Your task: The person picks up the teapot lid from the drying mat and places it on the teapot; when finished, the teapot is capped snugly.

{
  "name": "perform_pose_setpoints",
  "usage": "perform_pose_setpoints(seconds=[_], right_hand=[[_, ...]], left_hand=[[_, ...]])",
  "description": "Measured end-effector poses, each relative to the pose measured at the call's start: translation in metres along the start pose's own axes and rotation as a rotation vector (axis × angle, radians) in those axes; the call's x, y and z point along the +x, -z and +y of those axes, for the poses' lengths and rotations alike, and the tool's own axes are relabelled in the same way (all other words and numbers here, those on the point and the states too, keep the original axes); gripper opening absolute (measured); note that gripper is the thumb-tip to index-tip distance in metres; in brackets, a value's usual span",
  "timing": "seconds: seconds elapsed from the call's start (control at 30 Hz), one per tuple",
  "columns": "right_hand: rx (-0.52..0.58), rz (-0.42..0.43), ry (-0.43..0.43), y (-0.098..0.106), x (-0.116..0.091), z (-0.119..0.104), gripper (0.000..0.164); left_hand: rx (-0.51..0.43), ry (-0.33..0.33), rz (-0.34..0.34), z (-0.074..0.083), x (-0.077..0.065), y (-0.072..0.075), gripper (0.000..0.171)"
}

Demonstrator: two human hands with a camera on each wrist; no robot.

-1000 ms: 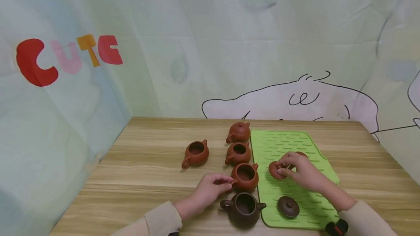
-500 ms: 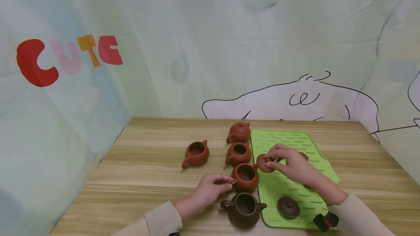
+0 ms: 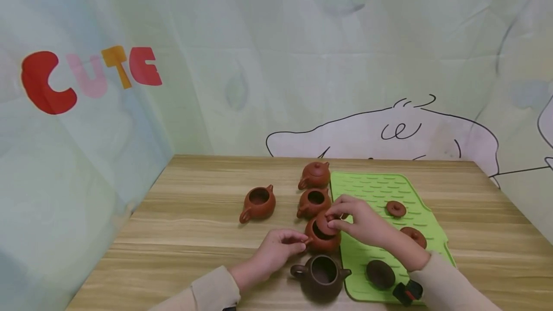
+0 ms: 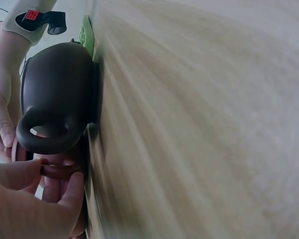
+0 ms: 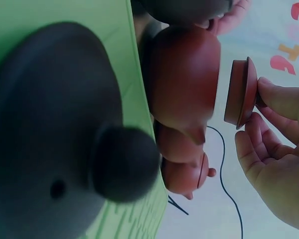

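Note:
My left hand (image 3: 278, 249) pinches the handle of an open reddish-brown teapot (image 3: 325, 246), third from the back in a row. My right hand (image 3: 364, 222) holds a reddish-brown lid (image 3: 324, 225) by its knob, tilted over that teapot's mouth. The right wrist view has a gap between the lid (image 5: 243, 93) and the teapot (image 5: 187, 74). In the left wrist view, a dark brown teapot (image 4: 57, 84) partly hides the handle between thumb and fingers of the left hand (image 4: 35, 211).
A dark open teapot (image 3: 323, 280) stands nearest. Behind are an open teapot (image 3: 314, 202) and a lidded one (image 3: 315, 174). Another open teapot (image 3: 260, 202) sits left. On the green mat (image 3: 367, 184) lie a dark lid (image 3: 380, 274) and two reddish lids, one small (image 3: 396, 209), one larger (image 3: 414, 237).
My right hand has carried the lid leftward from above the mat to over the teapot's mouth. The left hand stays on the handle, and the teapots have not moved.

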State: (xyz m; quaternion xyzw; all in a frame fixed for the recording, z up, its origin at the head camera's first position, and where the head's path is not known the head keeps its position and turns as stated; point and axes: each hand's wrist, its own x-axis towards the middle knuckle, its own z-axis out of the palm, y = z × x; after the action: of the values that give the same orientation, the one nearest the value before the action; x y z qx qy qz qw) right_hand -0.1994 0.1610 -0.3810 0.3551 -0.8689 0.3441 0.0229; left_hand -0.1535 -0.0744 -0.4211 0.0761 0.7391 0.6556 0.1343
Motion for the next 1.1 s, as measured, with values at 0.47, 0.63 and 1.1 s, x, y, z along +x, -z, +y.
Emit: perform_pose_setpoints(seconds=[0.47, 0.63, 1.1], right_hand=[[0.012, -0.026, 0.026, -0.007, 0.004, -0.005, 0.013], [0.017, -0.032, 0.022, -0.008, 0.004, -0.005, 0.013], [0.008, -0.031, 0.032, -0.013, 0.003, 0.000, 0.012]], left_hand=[[0.020, -0.002, 0.000, -0.003, 0.002, 0.000, 0.021], [0.024, 0.002, -0.003, -0.003, 0.002, 0.000, 0.021], [0.023, 0.008, 0.005, -0.002, 0.002, 0.000, 0.021]])
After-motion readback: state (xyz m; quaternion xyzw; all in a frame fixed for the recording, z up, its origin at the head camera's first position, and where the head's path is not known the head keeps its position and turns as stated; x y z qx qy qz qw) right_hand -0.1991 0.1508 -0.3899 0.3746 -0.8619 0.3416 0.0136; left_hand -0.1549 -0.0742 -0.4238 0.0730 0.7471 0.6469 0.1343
